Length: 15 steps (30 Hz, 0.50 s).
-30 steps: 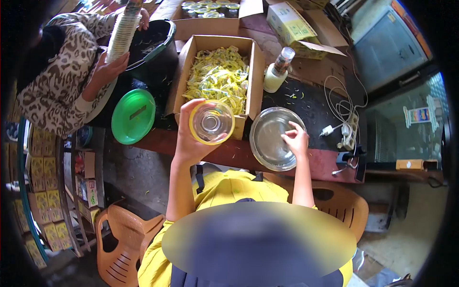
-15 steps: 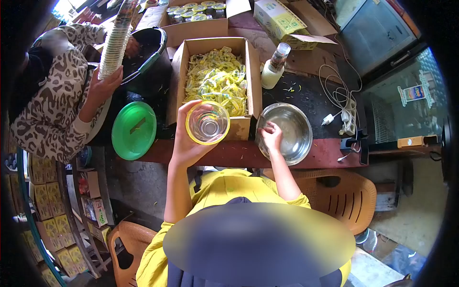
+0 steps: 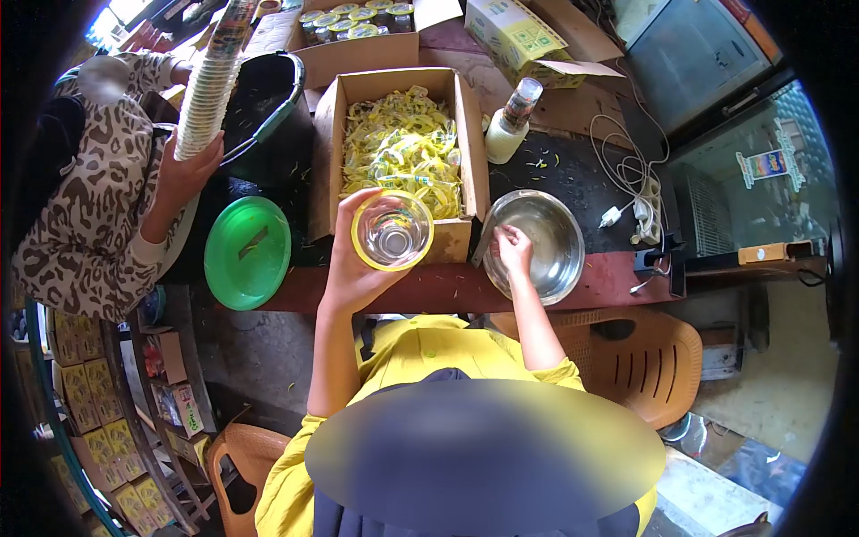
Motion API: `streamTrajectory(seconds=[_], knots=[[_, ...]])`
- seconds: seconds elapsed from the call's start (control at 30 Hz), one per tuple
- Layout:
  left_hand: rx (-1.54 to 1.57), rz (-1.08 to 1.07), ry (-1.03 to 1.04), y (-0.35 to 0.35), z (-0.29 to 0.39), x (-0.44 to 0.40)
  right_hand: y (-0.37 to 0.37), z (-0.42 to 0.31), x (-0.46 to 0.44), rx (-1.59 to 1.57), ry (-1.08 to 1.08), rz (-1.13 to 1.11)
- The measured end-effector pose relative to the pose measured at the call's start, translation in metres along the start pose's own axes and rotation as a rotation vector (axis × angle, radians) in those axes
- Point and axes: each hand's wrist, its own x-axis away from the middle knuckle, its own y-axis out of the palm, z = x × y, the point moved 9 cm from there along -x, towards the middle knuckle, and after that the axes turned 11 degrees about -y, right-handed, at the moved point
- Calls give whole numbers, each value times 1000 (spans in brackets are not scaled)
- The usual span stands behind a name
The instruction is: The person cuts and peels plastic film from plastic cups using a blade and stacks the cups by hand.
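A dark-topped table with a red edge (image 3: 617,279) carries the lot. On it stands an open cardboard box (image 3: 474,152), heaped with yellow-and-clear plastic strips (image 3: 403,143). Beside it, to the left, is a black bucket (image 3: 282,157) whose contents are too dark to make out. Farther back, a second cardboard box (image 3: 358,63) holds rows of cups with yellow lids (image 3: 362,16), and a yellow printed carton (image 3: 510,36) lies to its right.

Near the table's front edge sits a green dish (image 3: 233,277) with a dark strip across its inside (a slot or a loose piece, I cannot tell). The metal bowl (image 3: 557,268) is to the right of the strip-filled box, its shiny inner wall showing. At left, a co-worker (image 3: 80,206) in a spotted top grasps a tall stack of nested cups (image 3: 210,98). A white container (image 3: 504,143) behind the bowl has a printed cup (image 3: 521,103) standing up out of it.

The person's left hand (image 3: 358,255) grips a clear cup (image 3: 394,231) with a yellow rim, its mouth towards the camera, at the strip-filled box's near side. The right hand (image 3: 512,251) is over the bowl's left part, fingers curled together; whether they pinch anything, I cannot tell.
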Motion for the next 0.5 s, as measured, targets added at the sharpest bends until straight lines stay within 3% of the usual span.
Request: streamTrajectory(seconds=[0.1, 0.3, 0.5], knots=[[9, 3, -16, 0, -3, -1, -1, 0, 0, -109, 48, 26], [0, 2, -30, 2, -4, -1, 0, -6, -6, 124, -111, 22], [-15, 11, -30, 3, -4, 0, 7, -19, -3, 55, -52, -93]])
